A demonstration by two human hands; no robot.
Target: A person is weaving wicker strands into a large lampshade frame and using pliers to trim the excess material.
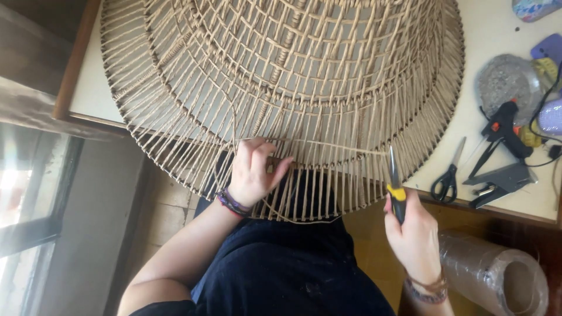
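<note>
Left hand (pixel 253 172) pinches the woven cord on the wicker frame (pixel 281 88), right hand (pixel 413 231) grips yellow-handled pliers (pixel 394 182) just beside it — a slip could snag neighbouring strands.

A pale worktop (pixel 497 35) with a wooden edge carries a large woven cord lampshade frame (pixel 281 76), whose lower rim juts out past the near edge. To its right on the worktop lie black-handled scissors (pixel 447 179), near the edge, and just beside them a black glue gun (pixel 503 126) propped over a grey stand (pixel 497 181). Behind these sits a crumpled clear plastic wrapper (pixel 508 82), with a purple object (pixel 547 47) at the far right.
</note>
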